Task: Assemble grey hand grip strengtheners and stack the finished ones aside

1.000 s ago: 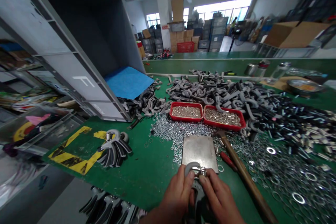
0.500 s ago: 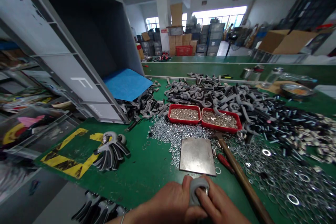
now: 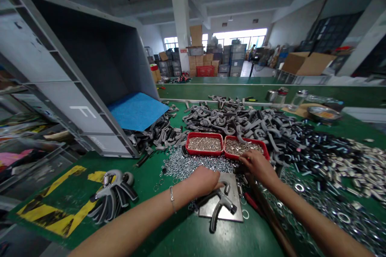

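My left hand point(image 3: 205, 184) is closed on a grey and black hand grip point(image 3: 223, 200), which lies over the square metal plate point(image 3: 205, 210). My right hand point(image 3: 256, 164) reaches to the front edge of the right red tray point(image 3: 265, 153), its fingers pinched together near the head end of the hammer point(image 3: 273, 225); what they hold, if anything, is too small to make out. The left red tray point(image 3: 205, 152) holds small metal pins. A red-handled tool point(image 3: 252, 201) lies between the plate and the hammer.
A large grey crate point(image 3: 90, 116) with a blue sheet point(image 3: 138, 111) stands on its side at the left. Finished-looking grips point(image 3: 113, 196) are bunched near yellow tape. Loose grey parts point(image 3: 250, 120), black parts, and metal rings point(image 3: 319, 209) cover the right side.
My hands have parted and moved forward from the near table edge. The left has brought the hand grip onto the plate; the right has let go of it and reached to the right tray.
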`<move>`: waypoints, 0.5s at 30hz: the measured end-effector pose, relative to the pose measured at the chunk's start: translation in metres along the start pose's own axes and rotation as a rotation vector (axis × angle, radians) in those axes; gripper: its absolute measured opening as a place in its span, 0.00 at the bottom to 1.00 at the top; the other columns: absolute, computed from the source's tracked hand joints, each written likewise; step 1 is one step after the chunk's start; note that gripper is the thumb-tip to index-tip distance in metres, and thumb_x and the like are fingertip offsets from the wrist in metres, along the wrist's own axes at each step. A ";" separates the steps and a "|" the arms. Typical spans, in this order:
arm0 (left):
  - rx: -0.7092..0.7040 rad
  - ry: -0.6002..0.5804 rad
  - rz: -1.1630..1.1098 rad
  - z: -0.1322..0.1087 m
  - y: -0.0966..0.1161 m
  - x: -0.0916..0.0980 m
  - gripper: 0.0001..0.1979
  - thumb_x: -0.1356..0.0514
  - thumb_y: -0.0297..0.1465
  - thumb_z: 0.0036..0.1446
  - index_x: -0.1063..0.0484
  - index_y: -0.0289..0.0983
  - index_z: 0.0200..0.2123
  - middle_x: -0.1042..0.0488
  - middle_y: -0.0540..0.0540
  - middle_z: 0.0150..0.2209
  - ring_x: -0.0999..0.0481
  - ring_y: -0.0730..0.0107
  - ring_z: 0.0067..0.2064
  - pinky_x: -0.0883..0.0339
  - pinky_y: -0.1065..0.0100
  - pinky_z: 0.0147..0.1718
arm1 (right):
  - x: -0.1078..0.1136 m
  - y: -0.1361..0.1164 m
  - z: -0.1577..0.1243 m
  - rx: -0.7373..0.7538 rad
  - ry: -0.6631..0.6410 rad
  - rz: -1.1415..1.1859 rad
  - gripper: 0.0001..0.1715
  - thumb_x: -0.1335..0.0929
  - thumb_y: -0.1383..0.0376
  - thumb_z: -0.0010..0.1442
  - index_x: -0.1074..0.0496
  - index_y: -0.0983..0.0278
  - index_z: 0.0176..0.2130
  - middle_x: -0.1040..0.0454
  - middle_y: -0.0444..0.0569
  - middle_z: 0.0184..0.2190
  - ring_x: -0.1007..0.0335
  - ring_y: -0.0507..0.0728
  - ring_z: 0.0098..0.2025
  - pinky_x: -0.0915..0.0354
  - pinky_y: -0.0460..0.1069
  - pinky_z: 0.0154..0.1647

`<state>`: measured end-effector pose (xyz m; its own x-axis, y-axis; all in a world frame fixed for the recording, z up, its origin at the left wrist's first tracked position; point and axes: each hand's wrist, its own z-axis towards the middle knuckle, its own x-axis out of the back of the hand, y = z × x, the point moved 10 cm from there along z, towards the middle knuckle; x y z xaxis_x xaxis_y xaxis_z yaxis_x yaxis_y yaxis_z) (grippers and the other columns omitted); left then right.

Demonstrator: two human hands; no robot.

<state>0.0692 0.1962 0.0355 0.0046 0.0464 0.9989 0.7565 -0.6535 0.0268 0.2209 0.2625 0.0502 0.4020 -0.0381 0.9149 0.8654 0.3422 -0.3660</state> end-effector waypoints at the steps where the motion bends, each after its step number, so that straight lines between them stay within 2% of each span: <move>1: -0.006 0.029 0.003 0.012 -0.001 0.010 0.17 0.43 0.43 0.64 0.25 0.34 0.39 0.21 0.37 0.29 0.19 0.49 0.32 0.28 0.59 0.31 | 0.003 0.009 0.009 -0.008 0.007 -0.036 0.14 0.36 0.61 0.65 0.22 0.63 0.37 0.24 0.55 0.38 0.31 0.63 0.46 0.37 0.54 0.48; 4: -0.024 0.097 0.011 0.061 -0.002 0.034 0.12 0.45 0.35 0.66 0.26 0.34 0.43 0.20 0.37 0.34 0.18 0.52 0.38 0.27 0.60 0.36 | 0.002 0.025 0.034 -0.031 0.013 -0.117 0.12 0.34 0.61 0.63 0.22 0.63 0.34 0.24 0.57 0.39 0.31 0.64 0.47 0.38 0.53 0.47; 7: -0.046 0.129 0.019 0.116 -0.002 0.040 0.08 0.44 0.26 0.64 0.25 0.33 0.42 0.20 0.37 0.36 0.19 0.56 0.41 0.27 0.61 0.41 | -0.012 0.031 0.054 -0.050 -0.006 -0.151 0.10 0.32 0.63 0.61 0.24 0.63 0.30 0.23 0.56 0.35 0.28 0.62 0.43 0.37 0.50 0.41; 9: -0.052 0.128 0.022 0.146 -0.003 0.034 0.07 0.42 0.23 0.62 0.24 0.31 0.39 0.20 0.36 0.37 0.19 0.56 0.42 0.28 0.59 0.44 | -0.021 0.033 0.060 -0.056 -0.016 -0.148 0.08 0.32 0.65 0.62 0.24 0.64 0.32 0.23 0.53 0.35 0.27 0.59 0.40 0.37 0.49 0.39; 11: -0.045 0.116 0.020 0.164 -0.006 0.021 0.06 0.41 0.22 0.61 0.23 0.30 0.36 0.19 0.36 0.37 0.19 0.56 0.42 0.29 0.56 0.48 | -0.029 0.037 0.062 -0.063 -0.013 -0.132 0.07 0.33 0.66 0.62 0.25 0.65 0.34 0.23 0.52 0.36 0.27 0.58 0.39 0.36 0.50 0.39; 15: -0.010 0.124 -0.016 0.172 -0.017 0.000 0.08 0.44 0.21 0.62 0.23 0.29 0.37 0.19 0.35 0.38 0.20 0.55 0.44 0.32 0.54 0.50 | -0.033 0.043 0.059 -0.071 0.039 -0.060 0.08 0.34 0.65 0.62 0.26 0.64 0.33 0.23 0.55 0.37 0.27 0.61 0.41 0.36 0.51 0.40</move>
<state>0.1685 0.3376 0.0287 -0.0889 -0.0365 0.9954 0.7490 -0.6612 0.0426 0.2274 0.3339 0.0147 0.3593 -0.0938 0.9285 0.9067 0.2706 -0.3235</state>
